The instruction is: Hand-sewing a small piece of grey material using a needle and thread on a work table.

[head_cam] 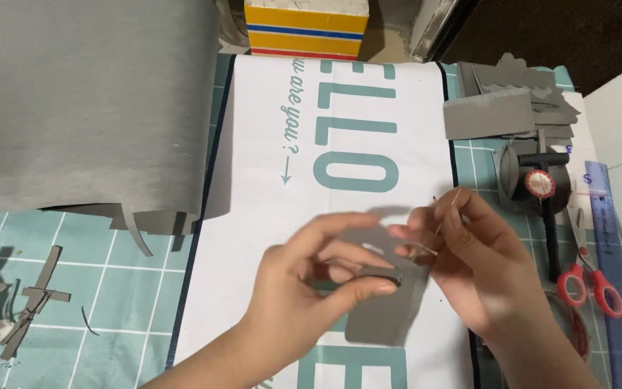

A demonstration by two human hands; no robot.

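Two bare hands met over a white printed sheet [268, 216] laid on a teal gridded cutting mat [95, 288]. The left hand [311, 281] pinched a small grey piece of stiff felt-like material [386, 306] between thumb and fingers, closed narrowly on its upper edge, probably to keep that edge steady and turned toward the other hand. The right hand [469, 252], just beside and touching the same edge, held its fingertips nearly shut on a thin pale thread [446, 212], which rose above the pinch; whether a needle was held there could not be told. The grey piece hung below both grips, over the white sheet.

Right of the grip lay red-handled scissors [590, 284], a blue translucent ruler [610, 245], a dark tool with a round red-and-white disc [540, 184] and a pile of cut grey pieces [505, 101]. Left of the grip lay narrow grey offcuts [30, 302]. Beyond it spread a large grey sheet of the same material [88, 101] and a yellow striped box [305, 29].
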